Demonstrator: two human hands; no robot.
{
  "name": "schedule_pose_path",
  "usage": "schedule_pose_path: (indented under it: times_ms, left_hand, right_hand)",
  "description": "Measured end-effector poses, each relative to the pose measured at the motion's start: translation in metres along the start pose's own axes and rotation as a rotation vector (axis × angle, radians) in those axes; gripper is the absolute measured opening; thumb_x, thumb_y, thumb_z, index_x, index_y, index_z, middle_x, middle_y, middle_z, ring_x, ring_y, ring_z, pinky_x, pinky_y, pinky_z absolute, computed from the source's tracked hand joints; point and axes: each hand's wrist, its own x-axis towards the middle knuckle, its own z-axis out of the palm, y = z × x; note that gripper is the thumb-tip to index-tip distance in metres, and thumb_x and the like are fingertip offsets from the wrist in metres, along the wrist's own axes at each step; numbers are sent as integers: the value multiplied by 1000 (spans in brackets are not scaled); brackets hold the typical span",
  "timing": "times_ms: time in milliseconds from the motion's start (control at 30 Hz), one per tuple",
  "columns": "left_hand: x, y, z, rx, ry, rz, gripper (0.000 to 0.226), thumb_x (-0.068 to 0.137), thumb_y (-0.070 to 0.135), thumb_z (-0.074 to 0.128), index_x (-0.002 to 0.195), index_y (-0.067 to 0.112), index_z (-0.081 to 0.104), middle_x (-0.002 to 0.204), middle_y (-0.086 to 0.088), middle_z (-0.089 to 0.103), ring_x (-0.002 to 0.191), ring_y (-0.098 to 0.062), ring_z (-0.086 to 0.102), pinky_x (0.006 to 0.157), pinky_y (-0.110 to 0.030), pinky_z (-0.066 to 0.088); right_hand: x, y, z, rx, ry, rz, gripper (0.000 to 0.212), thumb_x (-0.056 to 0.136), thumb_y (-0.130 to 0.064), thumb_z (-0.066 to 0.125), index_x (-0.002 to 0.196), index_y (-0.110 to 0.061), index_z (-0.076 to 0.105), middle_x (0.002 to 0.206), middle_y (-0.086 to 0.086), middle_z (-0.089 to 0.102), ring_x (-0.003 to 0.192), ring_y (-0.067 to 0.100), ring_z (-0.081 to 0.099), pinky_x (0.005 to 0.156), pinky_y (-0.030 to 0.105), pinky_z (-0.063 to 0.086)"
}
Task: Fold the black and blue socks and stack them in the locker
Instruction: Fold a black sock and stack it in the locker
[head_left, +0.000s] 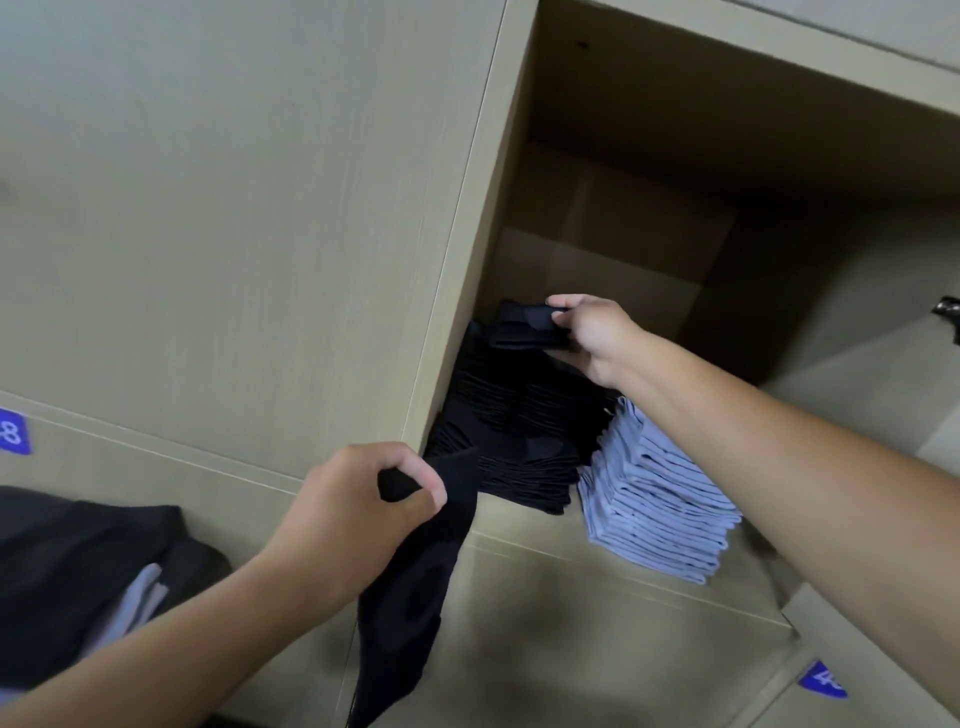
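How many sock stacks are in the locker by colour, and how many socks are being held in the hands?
Black sock stacks: 1, black stack, in the locker
Blue sock stacks: 1, blue stack, right of the black one
Folded black socks in the right hand: 1, folded sock
Unfolded black socks hanging from the left hand: 1, hanging sock
Total: 4

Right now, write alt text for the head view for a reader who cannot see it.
The right hand sets a folded black sock on the black stack inside an open locker, beside a light blue stack. The left hand grips an unfolded black sock hanging outside.
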Motion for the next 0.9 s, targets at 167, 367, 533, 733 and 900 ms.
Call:
schedule_pose_path:
  times_ms: [167, 367, 533, 733, 900]
  left_hand:
    - [3, -4, 3, -35, 30, -7, 7, 88, 27, 77, 86, 32, 73, 78, 10, 75, 69, -13, 71, 71, -35, 61]
    - [4, -10, 3, -32, 45, -16, 8, 87, 29, 78, 87, 35, 72, 81, 14, 74, 71, -7, 70, 66, -25, 55]
    - [4, -11, 4, -34, 39, -14, 8, 86, 32, 78, 88, 36, 72, 84, 7, 74, 66, -18, 67, 61, -31, 54]
    - [6, -15, 4, -57, 18, -30, 8, 86, 32, 78, 88, 36, 72, 70, 13, 70, 55, -2, 60, 55, -18, 44]
    - [5, -14, 3, -55, 10, -32, 8, 87, 31, 78, 88, 37, 72, 76, 11, 73, 62, -5, 66, 58, -20, 48]
  right_hand:
    - [22, 4, 8, -29, -25, 54, 32, 100, 8, 48, 116, -16, 64, 110, 11, 62, 101, 26, 62, 65, 29, 53]
    - [39, 9, 22, -126, -8, 32, 33, 98, 10, 52, 106, -18, 66, 123, 14, 61, 108, 25, 59, 63, 27, 49]
    - [49, 14, 29, -218, -14, 16, 34, 97, 10, 54, 121, -11, 67, 119, 11, 61, 108, 22, 57, 59, 26, 48]
    - [62, 21, 29, -309, 24, -24, 23, 95, 8, 58, 107, -11, 65, 120, 13, 63, 115, 25, 61, 81, 33, 57]
    - [57, 14, 27, -605, -37, -78, 29, 95, -3, 66, 124, -4, 64, 111, 6, 59, 101, 17, 55, 73, 21, 48]
